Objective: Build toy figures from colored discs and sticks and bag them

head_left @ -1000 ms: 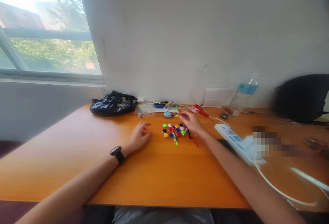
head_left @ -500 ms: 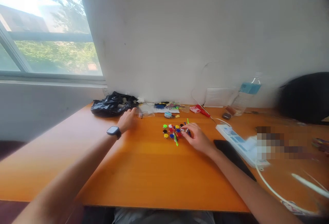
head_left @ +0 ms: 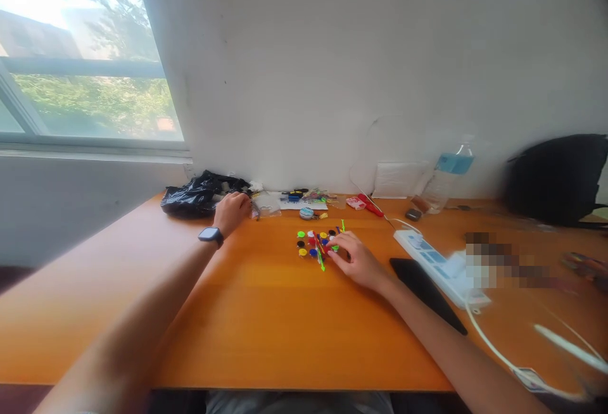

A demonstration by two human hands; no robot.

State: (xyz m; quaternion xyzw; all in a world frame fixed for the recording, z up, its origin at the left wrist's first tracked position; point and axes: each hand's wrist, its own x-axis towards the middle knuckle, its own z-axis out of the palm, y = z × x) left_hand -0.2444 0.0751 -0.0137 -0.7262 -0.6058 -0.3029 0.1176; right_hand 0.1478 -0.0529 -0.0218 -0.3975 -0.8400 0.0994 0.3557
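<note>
My right hand (head_left: pixel 355 261) reaches in from the right over a group of small round coloured pieces. Its thumb and fingers bend together at the right side of the group, and whatever is between the tips is too small to make out. The pieces include a yellow one (head_left: pixel 303 252), a black one (head_left: pixel 301 244) and a light green one (head_left: pixel 301 234). Thin coloured sticks, among them a green arrow-tipped stick (head_left: pixel 322 263), lie across them. My left hand (head_left: pixel 232 213), with a watch (head_left: pixel 211 235) at the wrist, is curled beside a black plastic bag (head_left: pixel 187 195); its fingertips are hidden.
Behind the pieces lie a round tin-like object (head_left: pixel 306 213), a clear plastic bag (head_left: pixel 270 204) and more thin sticks (head_left: pixel 320 196). To the right are a black flat slab (head_left: pixel 425 294), a white power strip (head_left: pixel 439 265), a plastic bottle (head_left: pixel 441 183) and a black bag (head_left: pixel 555 180).
The view has shifted slightly. My left hand has drawn back a little and its fingers curl more. My right fingertips have shifted a little over the pieces, and a light green piece beside them shows more.
</note>
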